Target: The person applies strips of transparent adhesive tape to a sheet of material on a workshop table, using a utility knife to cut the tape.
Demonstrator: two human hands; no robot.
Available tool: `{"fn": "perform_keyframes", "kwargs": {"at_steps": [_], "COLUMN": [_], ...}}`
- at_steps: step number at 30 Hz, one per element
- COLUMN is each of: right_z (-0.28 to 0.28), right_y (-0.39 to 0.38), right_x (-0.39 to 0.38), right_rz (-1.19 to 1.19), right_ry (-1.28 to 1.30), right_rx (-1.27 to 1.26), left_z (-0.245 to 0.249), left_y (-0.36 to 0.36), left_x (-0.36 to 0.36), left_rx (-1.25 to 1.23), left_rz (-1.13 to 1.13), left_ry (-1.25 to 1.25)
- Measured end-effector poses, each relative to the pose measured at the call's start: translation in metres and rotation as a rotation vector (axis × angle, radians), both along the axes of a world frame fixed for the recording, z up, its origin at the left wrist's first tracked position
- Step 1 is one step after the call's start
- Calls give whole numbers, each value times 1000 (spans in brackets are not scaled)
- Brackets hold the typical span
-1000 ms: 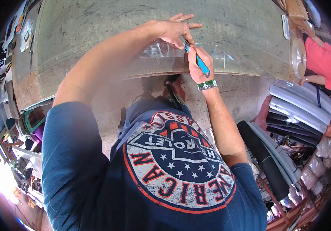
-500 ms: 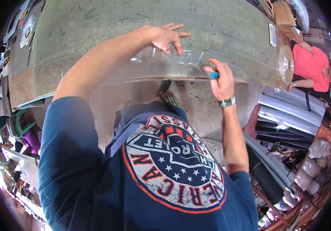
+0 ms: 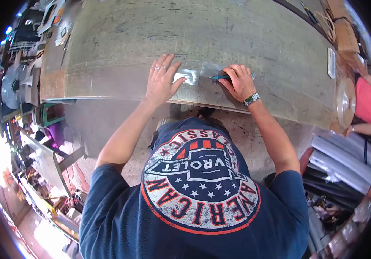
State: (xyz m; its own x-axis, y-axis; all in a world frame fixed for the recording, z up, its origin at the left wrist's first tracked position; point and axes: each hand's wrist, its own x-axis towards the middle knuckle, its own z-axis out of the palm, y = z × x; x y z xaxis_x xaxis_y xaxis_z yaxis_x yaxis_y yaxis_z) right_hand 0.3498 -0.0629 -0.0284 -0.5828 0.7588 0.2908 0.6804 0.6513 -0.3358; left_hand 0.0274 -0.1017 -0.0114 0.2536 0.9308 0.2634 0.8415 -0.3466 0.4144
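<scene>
My left hand (image 3: 164, 82) lies with its fingers spread on the clear plastic sheet (image 3: 189, 77) near the table's front edge. To its right, my right hand (image 3: 238, 81) has its fingers closed round a teal tool (image 3: 221, 77), whose tip points left over the sheet. Whether the tip touches the plastic cannot be made out. The sheet is see-through, so its outer edges are hard to follow on the worn table top (image 3: 151, 30).
A co-worker in a pink shirt (image 3: 370, 101) stands at the right, near a clear round roll (image 3: 346, 97). Large wrapped rolls (image 3: 341, 162) lie below. A white-framed item (image 3: 331, 63) rests near the table's right edge, and papers (image 3: 62, 34) at the far left.
My left hand has moved left and down, its arm no longer reaching across. My right hand has come onto the table with the teal tool. The view has shifted.
</scene>
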Motion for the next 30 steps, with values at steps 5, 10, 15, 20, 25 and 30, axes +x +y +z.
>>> {"fn": "perform_keyframes", "kwargs": {"at_steps": [5,10,15,20,25,30], "right_z": [7,18,10,65,118,116], "right_y": [8,16,23,36,60,118], "right_x": [-11,-56,-109,-127,-139,-128], "right_rz": [26,133,6,12,-23,-236], "right_ry": [137,201,701,652,689,769], "right_rx": [-1,-97,-912,-954,-1070,-895], "left_z": [-5,8,30,72,104,101], "left_y": [1,6,18,50,91,114], "left_x": [-3,-5,3,-38,-90,-176], "left_rx": [27,-23,-180,-606,-996,-1209], "left_rz": [25,44,51,-65,-190,-187], "left_ry": [-50,-164,-536,-623,-656,-779]}}
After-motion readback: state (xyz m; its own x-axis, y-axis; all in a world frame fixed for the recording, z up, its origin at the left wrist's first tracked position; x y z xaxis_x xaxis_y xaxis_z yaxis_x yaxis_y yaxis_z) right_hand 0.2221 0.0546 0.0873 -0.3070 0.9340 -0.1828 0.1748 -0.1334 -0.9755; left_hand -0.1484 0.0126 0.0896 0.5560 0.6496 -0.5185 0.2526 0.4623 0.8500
